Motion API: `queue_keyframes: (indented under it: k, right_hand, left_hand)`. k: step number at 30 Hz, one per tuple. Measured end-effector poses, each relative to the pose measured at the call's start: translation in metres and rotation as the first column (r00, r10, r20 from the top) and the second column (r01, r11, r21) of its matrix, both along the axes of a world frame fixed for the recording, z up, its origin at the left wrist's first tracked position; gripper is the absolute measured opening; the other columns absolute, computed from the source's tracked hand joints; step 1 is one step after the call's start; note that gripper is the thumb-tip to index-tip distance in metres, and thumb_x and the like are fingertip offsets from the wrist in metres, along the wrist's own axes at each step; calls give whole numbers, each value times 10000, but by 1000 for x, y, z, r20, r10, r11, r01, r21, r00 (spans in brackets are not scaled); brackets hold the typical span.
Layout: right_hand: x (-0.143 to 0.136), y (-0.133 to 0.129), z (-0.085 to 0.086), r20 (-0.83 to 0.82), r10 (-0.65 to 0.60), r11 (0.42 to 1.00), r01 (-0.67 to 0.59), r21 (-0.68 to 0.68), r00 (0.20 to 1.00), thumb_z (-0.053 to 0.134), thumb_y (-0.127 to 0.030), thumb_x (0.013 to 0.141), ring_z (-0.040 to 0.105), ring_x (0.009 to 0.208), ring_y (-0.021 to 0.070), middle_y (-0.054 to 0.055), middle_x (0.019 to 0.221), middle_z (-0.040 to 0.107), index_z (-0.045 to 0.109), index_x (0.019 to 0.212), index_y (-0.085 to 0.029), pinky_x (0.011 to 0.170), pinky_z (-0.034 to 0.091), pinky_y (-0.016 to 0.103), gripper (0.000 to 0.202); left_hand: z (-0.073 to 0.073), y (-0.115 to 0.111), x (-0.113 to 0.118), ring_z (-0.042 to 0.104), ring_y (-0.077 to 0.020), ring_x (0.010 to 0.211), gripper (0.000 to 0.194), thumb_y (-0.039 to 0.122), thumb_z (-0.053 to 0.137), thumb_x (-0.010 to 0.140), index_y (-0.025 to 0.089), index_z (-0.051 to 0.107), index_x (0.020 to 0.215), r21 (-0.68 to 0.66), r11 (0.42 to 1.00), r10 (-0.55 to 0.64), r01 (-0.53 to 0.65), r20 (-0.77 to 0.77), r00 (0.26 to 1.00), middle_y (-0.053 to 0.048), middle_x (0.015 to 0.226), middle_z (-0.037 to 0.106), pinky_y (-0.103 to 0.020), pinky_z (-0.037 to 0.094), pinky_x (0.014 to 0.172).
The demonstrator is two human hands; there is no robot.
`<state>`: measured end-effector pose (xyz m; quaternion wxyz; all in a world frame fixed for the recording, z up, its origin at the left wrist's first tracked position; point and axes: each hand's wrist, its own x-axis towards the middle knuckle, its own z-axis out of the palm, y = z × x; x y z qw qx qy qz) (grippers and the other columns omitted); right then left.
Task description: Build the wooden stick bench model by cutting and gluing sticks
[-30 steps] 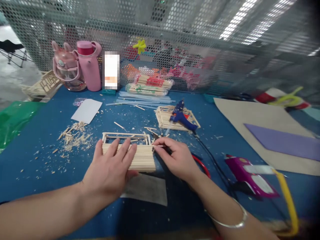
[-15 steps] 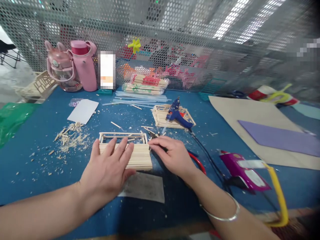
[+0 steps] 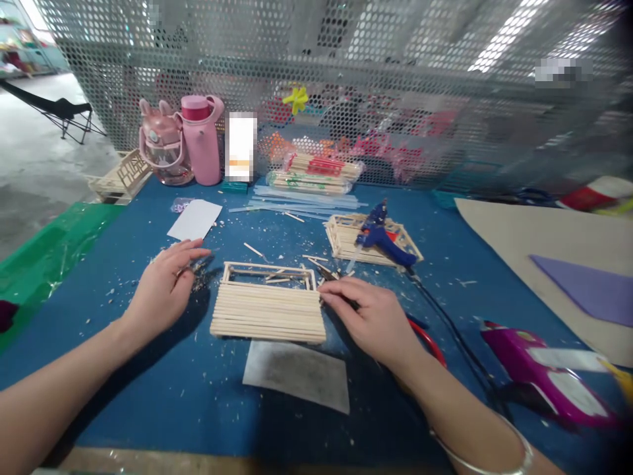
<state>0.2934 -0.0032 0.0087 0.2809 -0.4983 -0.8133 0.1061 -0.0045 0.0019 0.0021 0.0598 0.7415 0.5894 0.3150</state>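
A small wooden stick model (image 3: 270, 311) lies on the blue table, its near part covered by sticks side by side and its far part an open frame. My left hand (image 3: 163, 284) is off the model to its left, above the wood scraps, fingers stretched out and holding nothing visible. At the model's upper right corner, my right hand (image 3: 373, 316) has thumb and fingers pressed together. What they pinch, if anything, is too small to tell. Pliers (image 3: 429, 342) with a red handle lie partly hidden under that hand; their dark jaws point toward loose sticks.
Behind the right hand, a blue glue gun (image 3: 383, 241) rests on another stick frame (image 3: 341, 247), its cord running right. A grey sheet (image 3: 299, 376) lies in front of the model. A purple tool (image 3: 544, 376) is at right. Two pink bottles (image 3: 202, 148) stand by the mesh panel.
My left hand has lifted off the model and moved left. My right hand stays at the model's upper right corner. The whole view has shifted, so things appear further right.
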Motion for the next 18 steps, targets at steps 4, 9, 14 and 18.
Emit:
queue_keyframes:
  k: [4, 9, 14, 18]
  right_hand:
    - [0, -1, -1, -8, -9, 999, 9, 40, 1000, 480, -216, 847, 615, 733, 161, 31, 785, 675, 640, 809, -193, 680, 456, 271, 166]
    - [-2, -6, 3, -55, -19, 980, 30, 197, 998, 461, -190, 862, 596, 738, 161, 44, 775, 659, 616, 824, -180, 686, 442, 281, 160]
    - [-12, -15, 5, -15, 117, 907, -101, 408, 993, 459, -167, 862, 591, 759, 169, 55, 788, 672, 602, 852, -181, 718, 419, 319, 145]
    - [-18, -22, 4, 56, 176, 836, -179, 519, 983, 456, -143, 859, 583, 739, 164, 60, 786, 678, 595, 881, -165, 727, 396, 335, 142]
  left_hand:
    - [-6, 10, -2, 531, -203, 1119, 284, 172, 416, 798, 173, 629, 986, 103, 995, -14, 14, -4, 1000, -80, 1153, 620, -412, 420, 972]
    - [5, -3, 13, 502, -208, 1147, 261, 186, 471, 815, 183, 586, 1050, 354, 931, -72, 88, -57, 996, -84, 1154, 612, -434, 384, 992]
    - [22, -29, 65, 473, -224, 1160, 235, 208, 493, 832, 208, 600, 1041, 440, 845, -183, 303, -293, 938, -67, 1162, 613, -503, 247, 1045]
    - [26, -40, 103, 568, -201, 979, 243, 226, 386, 898, 221, 625, 942, 283, 895, -238, 346, -354, 904, -21, 963, 683, -605, 113, 1031]
